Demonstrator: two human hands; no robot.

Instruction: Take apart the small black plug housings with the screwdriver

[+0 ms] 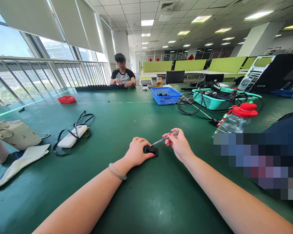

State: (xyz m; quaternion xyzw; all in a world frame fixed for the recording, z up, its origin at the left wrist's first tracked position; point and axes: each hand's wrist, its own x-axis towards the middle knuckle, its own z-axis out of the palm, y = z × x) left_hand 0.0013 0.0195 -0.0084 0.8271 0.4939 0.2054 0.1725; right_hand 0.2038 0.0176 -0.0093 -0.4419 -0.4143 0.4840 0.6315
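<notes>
On the green tabletop, my left hand (138, 151) is closed around the left side of a small black part (151, 149), with the thumb along its near edge. The part looks like a dark plastic piece with a flat end; its exact kind is too small to make out. A slim screwdriver (164, 138) with a silvery shaft is pinched between the fingers of my right hand (177, 143). Its shaft slants down to the left, and the tip meets or nearly meets the top of the black part. My left fingers hide the part's left end.
A blue basket (166, 99) with black pieces and a teal basket (217, 103) of cables stand ahead. Right is a red-lidded clear bottle (234, 122). Left lie a white corded device (72, 136), a red tray (66, 100) and a pale bag (17, 135). A person (122, 76) sits opposite.
</notes>
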